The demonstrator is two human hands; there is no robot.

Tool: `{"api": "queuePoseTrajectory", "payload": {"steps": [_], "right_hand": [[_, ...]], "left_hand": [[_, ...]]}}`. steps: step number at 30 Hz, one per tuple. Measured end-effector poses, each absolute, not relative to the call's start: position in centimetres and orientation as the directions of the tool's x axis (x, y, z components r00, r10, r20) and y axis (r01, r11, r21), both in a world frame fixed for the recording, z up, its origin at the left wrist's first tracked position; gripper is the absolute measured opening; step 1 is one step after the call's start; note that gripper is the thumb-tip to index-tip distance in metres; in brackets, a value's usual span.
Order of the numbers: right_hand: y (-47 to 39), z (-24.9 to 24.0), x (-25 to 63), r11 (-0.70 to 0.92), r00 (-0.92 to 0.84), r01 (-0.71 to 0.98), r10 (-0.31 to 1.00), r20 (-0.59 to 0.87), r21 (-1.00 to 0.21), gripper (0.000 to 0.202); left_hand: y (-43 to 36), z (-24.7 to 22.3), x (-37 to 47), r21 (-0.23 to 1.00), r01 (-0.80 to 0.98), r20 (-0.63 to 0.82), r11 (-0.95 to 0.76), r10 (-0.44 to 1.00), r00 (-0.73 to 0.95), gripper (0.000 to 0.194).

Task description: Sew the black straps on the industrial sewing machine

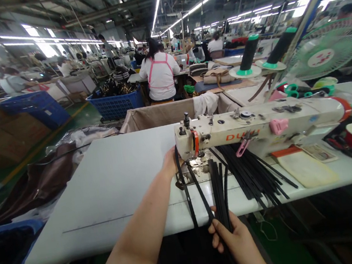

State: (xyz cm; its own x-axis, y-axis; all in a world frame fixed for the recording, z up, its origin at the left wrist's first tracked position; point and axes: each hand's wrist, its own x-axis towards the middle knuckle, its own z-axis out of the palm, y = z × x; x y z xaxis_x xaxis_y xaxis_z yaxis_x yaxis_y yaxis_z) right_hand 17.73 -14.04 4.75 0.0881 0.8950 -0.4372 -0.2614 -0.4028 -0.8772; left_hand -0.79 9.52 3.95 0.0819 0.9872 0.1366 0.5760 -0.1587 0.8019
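Note:
My right hand is closed at the table's front edge. Its thumb and fingers pinch one narrow black strap, which runs up to the needle area of the sewing machine. Several more black straps stand upright as a bunch beside these fingers. My left hand reaches to the left of the machine's head, by the metal needle plate. Another black strap hangs down in front of it, and its fingers are hidden. A thick bundle of black straps lies fanned out under the machine's arm.
The white table extends left of the machine. A cream pad lies at its right. Black thread cones and a green fan stand behind. Blue crates and a seated person are farther off.

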Motion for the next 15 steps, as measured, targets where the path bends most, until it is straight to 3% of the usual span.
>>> {"api": "queuePoseTrajectory", "payload": {"steps": [7,15], "right_hand": [[-13.49,4.66,16.97,-0.412,0.134,-0.262,0.880,-0.456,-0.873,0.079],[-13.33,5.01,16.61,-0.414,0.146,-0.263,0.876,-0.460,-0.871,0.078]], "left_hand": [[9.31,3.58,-0.81,0.744,0.638,0.192,-0.200,0.978,0.082,0.017],[9.61,3.46,-0.85,0.741,0.642,0.195,-0.199,0.978,0.078,0.022]]}}
